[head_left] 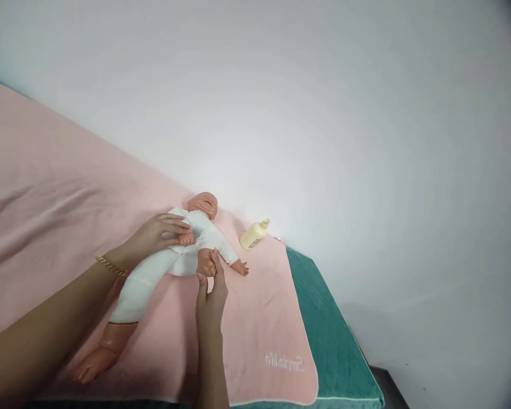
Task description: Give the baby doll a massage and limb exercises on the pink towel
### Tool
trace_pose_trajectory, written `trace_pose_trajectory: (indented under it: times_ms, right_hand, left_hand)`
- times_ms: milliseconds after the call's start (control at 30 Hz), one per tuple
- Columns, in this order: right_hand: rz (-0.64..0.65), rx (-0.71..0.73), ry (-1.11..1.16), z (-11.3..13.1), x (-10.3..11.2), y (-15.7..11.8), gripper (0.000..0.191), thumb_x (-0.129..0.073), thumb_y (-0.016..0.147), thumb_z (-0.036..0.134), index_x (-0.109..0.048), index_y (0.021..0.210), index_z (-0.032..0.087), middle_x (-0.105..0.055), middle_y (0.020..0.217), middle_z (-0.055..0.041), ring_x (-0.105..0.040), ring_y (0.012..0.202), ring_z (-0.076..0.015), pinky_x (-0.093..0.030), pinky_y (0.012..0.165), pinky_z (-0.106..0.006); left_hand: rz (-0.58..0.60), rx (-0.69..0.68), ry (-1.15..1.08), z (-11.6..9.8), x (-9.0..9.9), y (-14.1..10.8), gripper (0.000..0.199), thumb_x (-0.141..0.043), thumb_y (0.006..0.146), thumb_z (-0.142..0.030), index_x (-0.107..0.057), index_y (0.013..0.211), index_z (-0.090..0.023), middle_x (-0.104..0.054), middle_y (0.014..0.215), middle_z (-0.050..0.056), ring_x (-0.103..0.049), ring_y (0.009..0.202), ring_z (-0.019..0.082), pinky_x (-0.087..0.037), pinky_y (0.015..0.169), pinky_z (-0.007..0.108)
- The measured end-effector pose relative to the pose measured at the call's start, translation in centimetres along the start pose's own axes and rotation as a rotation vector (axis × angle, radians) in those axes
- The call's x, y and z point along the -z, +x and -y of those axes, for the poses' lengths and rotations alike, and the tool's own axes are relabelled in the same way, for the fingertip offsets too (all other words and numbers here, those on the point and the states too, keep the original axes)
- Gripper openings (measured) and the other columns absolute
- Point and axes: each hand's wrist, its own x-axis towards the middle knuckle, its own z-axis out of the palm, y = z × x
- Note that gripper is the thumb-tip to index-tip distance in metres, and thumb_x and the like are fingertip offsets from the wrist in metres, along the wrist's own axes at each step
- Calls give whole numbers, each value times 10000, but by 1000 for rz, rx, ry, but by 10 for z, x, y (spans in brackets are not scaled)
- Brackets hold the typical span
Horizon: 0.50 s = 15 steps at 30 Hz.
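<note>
A baby doll [142, 287] in a white suit lies on its back on a pink blanket [255, 329], its head toward the wall. One bare foot points to the lower left; the other leg is bent, its foot near the belly. My left hand [159, 232], with a gold bracelet at the wrist, rests on the doll's chest beside one of its hands, fingers stretched out. My right hand [213, 284] grips the doll's bent foot between thumb and fingers.
A pale yellow pump bottle [254, 235] lies tilted on the blanket right of the doll, close to the white wall [344, 142]. Green cover [327, 329] shows past the blanket's right edge.
</note>
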Motion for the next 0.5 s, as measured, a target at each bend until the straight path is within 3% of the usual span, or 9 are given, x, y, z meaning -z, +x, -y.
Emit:
trace_pose_trajectory:
  times_ms: [100,300,400,500]
  right_hand:
    - [-44,3,34,-1,-6,2,479,-532,975,294,-537,1436,166,-537,1496,-132,-510,1397,-215,-468,1122,-365]
    - [-49,-12,54,1,-5,-3,465,-536,971,283,-548,1425,184,-546,1491,-118,-517,1391,-206,-473,1119,-360]
    - [-49,-27,68,2,0,-12,452,-548,958,258,-570,1404,187,-560,1477,-119,-520,1390,-216,-478,1119,-371]
    - [-43,-9,59,6,6,-28,432,-555,944,217,-605,1372,194,-562,1474,-122,-525,1385,-235,-507,1096,-379]
  left_hand:
    - [44,13,30,4,-2,2,203,-687,705,-465,-794,812,-329,-774,1031,23,-636,1176,297,-403,1120,459]
    - [-9,38,-37,3,-1,-1,212,-712,703,-467,-797,830,-320,-770,1043,38,-647,1148,287,-407,1127,459]
    - [-159,188,-162,-7,3,-4,280,-779,684,-468,-801,901,-293,-761,1085,53,-652,1142,291,-435,1117,442]
    - [-423,352,-352,-16,7,-4,343,-846,675,-404,-793,961,-223,-757,1079,73,-663,1115,296,-484,1077,429]
